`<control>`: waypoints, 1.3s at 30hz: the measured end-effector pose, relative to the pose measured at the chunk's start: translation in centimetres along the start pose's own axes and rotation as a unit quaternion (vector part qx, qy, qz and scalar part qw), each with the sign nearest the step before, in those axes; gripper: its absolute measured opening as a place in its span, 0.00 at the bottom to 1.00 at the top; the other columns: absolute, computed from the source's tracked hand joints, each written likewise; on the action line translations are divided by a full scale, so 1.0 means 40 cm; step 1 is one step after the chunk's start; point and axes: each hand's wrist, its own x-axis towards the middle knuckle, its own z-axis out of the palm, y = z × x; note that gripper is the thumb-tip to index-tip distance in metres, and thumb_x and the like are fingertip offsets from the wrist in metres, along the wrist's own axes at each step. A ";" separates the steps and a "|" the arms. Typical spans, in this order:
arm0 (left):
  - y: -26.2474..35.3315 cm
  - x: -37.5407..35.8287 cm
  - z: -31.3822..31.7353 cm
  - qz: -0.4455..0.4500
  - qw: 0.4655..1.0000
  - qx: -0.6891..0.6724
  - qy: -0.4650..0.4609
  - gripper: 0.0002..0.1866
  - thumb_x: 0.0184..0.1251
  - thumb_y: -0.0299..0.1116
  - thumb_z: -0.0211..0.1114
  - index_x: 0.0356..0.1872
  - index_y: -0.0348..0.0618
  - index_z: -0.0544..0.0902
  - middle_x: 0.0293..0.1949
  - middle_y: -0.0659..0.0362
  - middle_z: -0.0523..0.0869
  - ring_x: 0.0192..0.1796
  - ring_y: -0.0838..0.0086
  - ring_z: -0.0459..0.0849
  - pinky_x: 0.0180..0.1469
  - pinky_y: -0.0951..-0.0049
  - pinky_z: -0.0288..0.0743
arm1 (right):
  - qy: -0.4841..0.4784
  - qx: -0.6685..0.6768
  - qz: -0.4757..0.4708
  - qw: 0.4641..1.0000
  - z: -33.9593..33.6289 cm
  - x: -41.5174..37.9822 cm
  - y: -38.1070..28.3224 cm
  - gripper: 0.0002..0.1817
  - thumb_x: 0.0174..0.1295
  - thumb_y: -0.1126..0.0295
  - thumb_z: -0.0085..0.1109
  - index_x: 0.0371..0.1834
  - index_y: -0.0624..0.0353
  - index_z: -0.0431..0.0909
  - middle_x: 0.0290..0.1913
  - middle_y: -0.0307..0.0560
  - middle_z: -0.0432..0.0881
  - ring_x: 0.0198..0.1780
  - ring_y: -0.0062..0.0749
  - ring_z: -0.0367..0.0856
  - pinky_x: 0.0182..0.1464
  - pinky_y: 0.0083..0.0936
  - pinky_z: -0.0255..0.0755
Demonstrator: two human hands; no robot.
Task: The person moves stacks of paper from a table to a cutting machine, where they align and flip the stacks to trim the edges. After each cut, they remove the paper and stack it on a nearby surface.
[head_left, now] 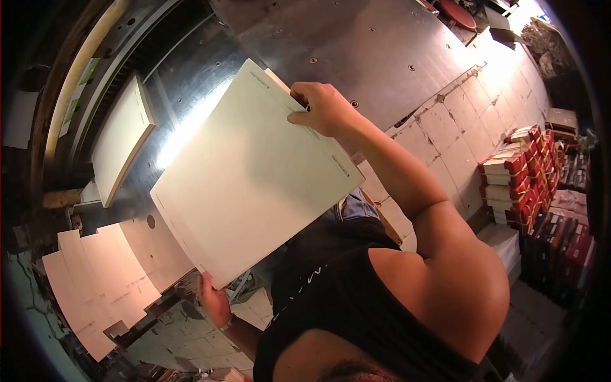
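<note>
A large pale stack of paper sheets is tilted over a metal work table, with small printed marks along its two opposite edges. My right hand grips the far right edge, thumb on top and fingers curled at the side and partly hidden. My left hand is closed at the near left corner, its fingers partly hidden by the paper. Beyond the paper, a second stack of pale sheets lies on the table to the left.
The metal table is dotted with small holes. Uneven pale sheets lie at the lower left. A long bar runs along the machine at left. Tied red-and-white bundles and dark stacked books stand on the tiled floor at right.
</note>
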 end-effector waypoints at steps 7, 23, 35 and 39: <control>0.002 0.007 -0.015 -0.005 0.999 0.033 -0.006 0.21 0.81 0.43 0.57 0.57 0.31 0.77 0.49 0.55 0.85 0.48 0.70 0.84 0.42 0.68 0.80 | -0.001 -0.002 -0.036 0.999 0.002 -0.003 0.010 0.18 0.56 0.68 0.66 0.48 0.64 0.77 0.43 0.59 0.85 0.46 0.53 0.83 0.51 0.41 0.74; 0.124 -0.059 0.011 0.124 0.948 0.289 -0.041 0.22 0.78 0.40 0.54 0.60 0.30 0.79 0.63 0.45 0.80 0.66 0.56 0.76 0.70 0.60 0.66 | -0.055 -0.168 0.093 0.980 -0.145 -0.155 0.012 0.24 0.58 0.51 0.72 0.42 0.61 0.79 0.37 0.55 0.87 0.36 0.46 0.87 0.40 0.39 0.79; 0.212 0.002 0.048 0.106 0.968 0.217 -0.065 0.19 0.73 0.33 0.59 0.60 0.34 0.82 0.63 0.44 0.81 0.67 0.57 0.76 0.70 0.61 0.66 | -0.095 0.386 0.188 0.898 -0.090 -0.272 0.129 0.28 0.76 0.50 0.55 0.66 0.63 0.70 0.47 0.58 0.84 0.45 0.39 0.87 0.45 0.34 0.82; 0.106 0.223 -0.051 0.038 0.982 0.020 -0.186 0.19 0.74 0.42 0.63 0.52 0.35 0.84 0.50 0.55 0.87 0.53 0.72 0.84 0.56 0.65 0.77 | -0.161 0.411 0.176 0.880 -0.114 -0.191 0.080 0.30 0.78 0.45 0.45 0.66 0.61 0.73 0.50 0.53 0.83 0.49 0.40 0.85 0.50 0.36 0.80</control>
